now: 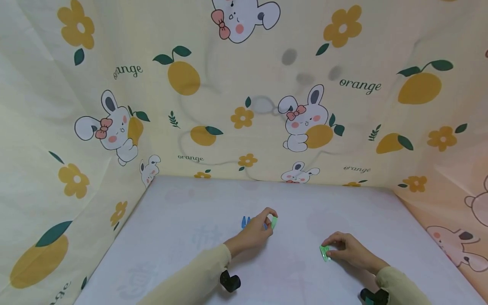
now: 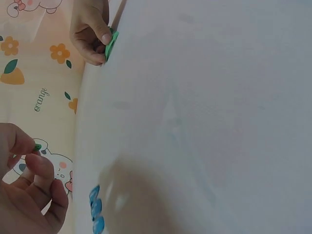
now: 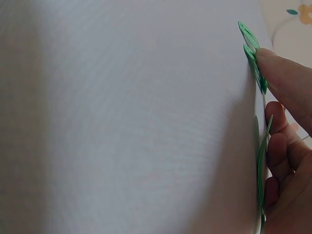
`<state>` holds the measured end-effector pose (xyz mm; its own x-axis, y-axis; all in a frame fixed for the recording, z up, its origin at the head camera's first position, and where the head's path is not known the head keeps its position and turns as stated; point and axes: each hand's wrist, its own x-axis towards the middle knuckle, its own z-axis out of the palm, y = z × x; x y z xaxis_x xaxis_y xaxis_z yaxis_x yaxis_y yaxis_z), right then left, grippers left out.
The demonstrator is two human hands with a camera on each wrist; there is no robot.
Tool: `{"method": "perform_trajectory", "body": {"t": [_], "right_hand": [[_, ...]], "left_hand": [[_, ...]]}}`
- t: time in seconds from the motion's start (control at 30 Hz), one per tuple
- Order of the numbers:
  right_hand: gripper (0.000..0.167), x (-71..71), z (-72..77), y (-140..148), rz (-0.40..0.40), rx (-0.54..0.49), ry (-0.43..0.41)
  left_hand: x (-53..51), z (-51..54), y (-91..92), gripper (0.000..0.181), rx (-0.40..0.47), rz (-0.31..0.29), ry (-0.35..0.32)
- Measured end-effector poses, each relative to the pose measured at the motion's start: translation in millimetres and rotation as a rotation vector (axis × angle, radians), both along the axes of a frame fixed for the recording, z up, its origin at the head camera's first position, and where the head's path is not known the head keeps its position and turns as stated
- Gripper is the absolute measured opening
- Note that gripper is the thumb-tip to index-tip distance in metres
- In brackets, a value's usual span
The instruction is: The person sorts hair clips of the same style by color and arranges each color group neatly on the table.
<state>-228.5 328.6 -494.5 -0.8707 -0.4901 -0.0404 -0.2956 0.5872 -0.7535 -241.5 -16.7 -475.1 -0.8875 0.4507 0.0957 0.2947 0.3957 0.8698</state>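
In the head view my left hand pinches a light green clip between thumb and fingertips, above the table; in the left wrist view only a small green end shows. Blue clips lie in a row beside and partly behind that hand; several blue ones show in the left wrist view. To the right, my right hand holds its thumb and fingers on green clips at the table surface. Close up, my right thumb touches green clips, with more green ones below.
The white table reaches back to a cream cloth printed with rabbits, oranges and flowers, which also hangs at both sides. Black wrist-worn devices sit at the left cuff and the right cuff.
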Motion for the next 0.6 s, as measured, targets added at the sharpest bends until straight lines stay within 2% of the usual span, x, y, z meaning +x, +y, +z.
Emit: {"method": "perform_trajectory", "body": {"t": [0.33, 0.6], "right_hand": [[0.022, -0.4, -2.5, 1.1, 0.011, -0.022, 0.021], [0.022, -0.2, -4.0, 1.7, 0.007, -0.01, 0.029]], "left_hand": [[3.3, -4.3, -16.2, 0.031, -0.055, 0.048, -0.015], [7.6, -7.8, -39.1, 0.032, -0.074, 0.063, -0.01]]}}
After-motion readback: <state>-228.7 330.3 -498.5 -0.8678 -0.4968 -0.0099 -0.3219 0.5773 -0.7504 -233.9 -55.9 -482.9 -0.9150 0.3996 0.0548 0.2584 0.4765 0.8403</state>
